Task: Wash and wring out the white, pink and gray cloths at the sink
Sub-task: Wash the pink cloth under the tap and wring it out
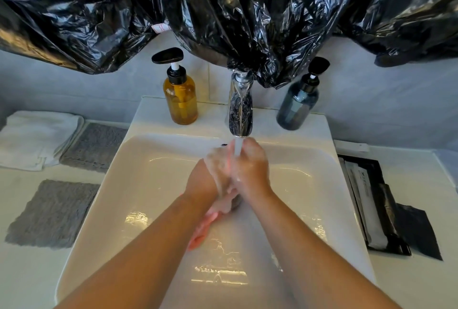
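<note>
Both my hands meet under the running stream from the chrome faucet (240, 110), over the white sink (138, 159). My left hand (210, 174) and my right hand (252, 167) are pressed together, blurred and wet, gripping a pink cloth (202, 230) between them. Its free end hangs below my left wrist toward the basin. A folded white cloth (37, 140) lies on the counter at the far left. One gray cloth (95, 146) lies beside it and a second gray cloth (53, 214) lies nearer to me.
An amber pump bottle (179, 95) stands left of the faucet, a blue-gray pump bottle (297, 104) right of it. A black tray (371, 204) with packets sits on the right counter. Black plastic sheeting (223, 11) hangs over the wall above.
</note>
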The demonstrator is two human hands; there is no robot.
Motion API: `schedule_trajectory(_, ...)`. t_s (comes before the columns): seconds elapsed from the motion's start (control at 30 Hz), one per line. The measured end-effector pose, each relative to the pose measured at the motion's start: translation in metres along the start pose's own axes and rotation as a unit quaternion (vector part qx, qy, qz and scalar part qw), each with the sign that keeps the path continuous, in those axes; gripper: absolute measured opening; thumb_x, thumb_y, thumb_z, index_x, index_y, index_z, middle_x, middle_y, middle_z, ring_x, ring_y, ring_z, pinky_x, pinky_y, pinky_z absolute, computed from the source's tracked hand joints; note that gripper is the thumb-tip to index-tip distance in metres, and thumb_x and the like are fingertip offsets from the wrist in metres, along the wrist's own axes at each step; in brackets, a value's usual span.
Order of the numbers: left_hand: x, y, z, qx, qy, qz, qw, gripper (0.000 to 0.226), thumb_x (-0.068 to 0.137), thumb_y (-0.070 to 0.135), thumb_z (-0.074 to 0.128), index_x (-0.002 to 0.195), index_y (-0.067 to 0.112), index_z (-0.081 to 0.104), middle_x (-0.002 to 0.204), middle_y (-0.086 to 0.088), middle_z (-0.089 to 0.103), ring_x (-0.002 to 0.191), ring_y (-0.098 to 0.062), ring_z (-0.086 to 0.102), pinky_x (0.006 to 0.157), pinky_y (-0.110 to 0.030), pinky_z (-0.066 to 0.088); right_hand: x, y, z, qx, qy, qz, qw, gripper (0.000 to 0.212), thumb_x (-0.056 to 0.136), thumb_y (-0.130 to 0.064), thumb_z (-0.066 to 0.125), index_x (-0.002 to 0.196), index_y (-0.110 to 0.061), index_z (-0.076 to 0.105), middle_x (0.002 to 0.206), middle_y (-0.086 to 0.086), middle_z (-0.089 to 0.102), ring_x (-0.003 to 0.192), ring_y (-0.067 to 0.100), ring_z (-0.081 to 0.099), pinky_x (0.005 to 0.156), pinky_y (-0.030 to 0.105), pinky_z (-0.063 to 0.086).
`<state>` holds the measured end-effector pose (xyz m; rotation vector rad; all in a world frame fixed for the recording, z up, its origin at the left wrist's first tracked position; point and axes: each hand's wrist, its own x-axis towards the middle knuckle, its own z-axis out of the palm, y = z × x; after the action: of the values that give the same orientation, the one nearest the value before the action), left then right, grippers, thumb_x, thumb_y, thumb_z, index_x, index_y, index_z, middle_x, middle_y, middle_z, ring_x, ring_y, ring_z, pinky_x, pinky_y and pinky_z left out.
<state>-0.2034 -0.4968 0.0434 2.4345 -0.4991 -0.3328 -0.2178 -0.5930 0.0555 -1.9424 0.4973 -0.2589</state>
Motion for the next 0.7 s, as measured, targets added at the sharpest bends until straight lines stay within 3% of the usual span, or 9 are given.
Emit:
schedule_trajectory(0.07, 0.001, 0.007, -0.003, 0.084, 0.041, 0.019, 0.995, 0.016, 0.086, 0.027, 0.057, 0.074, 0.024, 0.049, 0.061, 0.009, 0.051, 0.053, -0.009, 0.053, 0.046, -0.023, 0.037, 0.014, 0.001, -0.005, -0.083, -0.044, 0.033, 0.995, 0.011, 0.082, -0.028, 0.061, 0.081, -0.018, 0.064, 0.079, -0.006, 0.065, 0.077, 0.02, 0.063, 0.065, 0.029, 0.047)
schedule_trajectory(0.17, -0.007, 0.003, -0.006, 0.04, 0.143, 0.112, 0.982, 0.026, 0.099, 0.033, 0.045, 0.08, 0.016, 0.046, 0.063, 0.007, 0.051, 0.054, -0.02, 0.054, 0.052, -0.028, 0.044, 0.017, 0.002, -0.009, 0.084, -0.024, 0.17, 0.982, 0.011, 0.079, -0.026, 0.055, 0.079, -0.022, 0.066, 0.08, 0.0, 0.07, 0.076, 0.026, 0.068, 0.065, 0.038, 0.058)
schedule_trajectory(0.27, -0.022, -0.002, -0.007, -0.187, 0.087, -0.021, 0.978, 0.05, 0.087, 0.069, 0.044, 0.075, 0.021, 0.05, 0.069, 0.002, 0.06, 0.068, -0.023, 0.059, 0.063, -0.038, 0.046, 0.005, 0.005, -0.017, 0.233, -0.039, 0.199, 0.951, 0.023, 0.091, -0.008, 0.048, 0.095, -0.018, 0.068, 0.069, 0.004, 0.069, 0.059, 0.024, 0.064, 0.045, 0.024, 0.043)
schedule_trajectory(0.33, -0.017, 0.001, 0.0, -0.317, 0.135, -0.113, 0.932, 0.048, 0.091, 0.063, 0.049, 0.076, 0.017, 0.057, 0.074, -0.002, 0.063, 0.076, -0.024, 0.06, 0.074, -0.043, 0.047, -0.01, 0.005, -0.019, 0.292, -0.056, 0.186, 0.936, 0.023, 0.091, -0.004, 0.048, 0.094, -0.016, 0.069, 0.072, 0.007, 0.071, 0.052, 0.016, 0.061, 0.043, 0.021, 0.041)
schedule_trajectory(0.4, -0.009, 0.006, 0.002, -0.335, 0.162, -0.156, 0.915, 0.04, 0.102, 0.044, 0.046, 0.078, 0.016, 0.061, 0.075, -0.003, 0.065, 0.077, -0.025, 0.062, 0.073, -0.04, 0.048, -0.027, 0.009, -0.012, 0.285, -0.048, 0.164, 0.943, 0.019, 0.093, -0.021, 0.051, 0.088, -0.023, 0.069, 0.078, 0.007, 0.07, 0.062, 0.017, 0.067, 0.05, 0.026, 0.051)
schedule_trajectory(0.5, -0.001, 0.002, 0.008, -0.359, 0.125, -0.146, 0.913, 0.032, 0.105, 0.031, 0.047, 0.076, 0.025, 0.058, 0.07, 0.003, 0.062, 0.065, -0.021, 0.062, 0.057, -0.03, 0.051, -0.034, 0.018, 0.002, 0.112, -0.043, 0.07, 0.99, 0.021, 0.088, -0.054, 0.046, 0.086, -0.041, 0.062, 0.085, 0.0, 0.065, 0.087, 0.022, 0.066, 0.071, 0.034, 0.053)
schedule_trajectory(0.6, 0.008, -0.014, 0.011, -0.255, 0.081, -0.113, 0.957, 0.016, 0.101, 0.01, 0.054, 0.089, 0.019, 0.06, 0.087, 0.001, 0.062, 0.089, -0.023, 0.065, 0.07, -0.012, 0.049, -0.023, 0.009, 0.006, 0.001, -0.037, 0.026, 0.999, 0.014, 0.099, -0.036, 0.055, 0.092, -0.029, 0.064, 0.081, -0.011, 0.061, 0.079, 0.013, 0.06, 0.069, 0.018, 0.044)
schedule_trajectory(0.63, 0.01, -0.017, 0.009, -0.198, 0.056, -0.108, 0.973, 0.004, 0.099, 0.01, 0.058, 0.099, 0.011, 0.062, 0.096, -0.003, 0.062, 0.103, -0.023, 0.064, 0.081, -0.014, 0.046, -0.018, 0.007, 0.005, 0.035, -0.037, 0.03, 0.998, 0.019, 0.101, -0.031, 0.055, 0.087, -0.025, 0.067, 0.08, -0.009, 0.065, 0.078, 0.013, 0.063, 0.07, 0.02, 0.046)
schedule_trajectory(0.7, 0.011, -0.023, 0.007, -0.084, 0.05, -0.083, 0.992, 0.022, 0.098, 0.021, 0.062, 0.112, 0.004, 0.064, 0.108, -0.005, 0.065, 0.113, -0.022, 0.062, 0.096, -0.027, 0.047, -0.012, 0.003, 0.0, 0.013, -0.05, 0.042, 0.998, 0.035, 0.104, -0.031, 0.048, 0.074, -0.024, 0.063, 0.071, -0.005, 0.065, 0.07, 0.014, 0.063, 0.065, 0.027, 0.05)
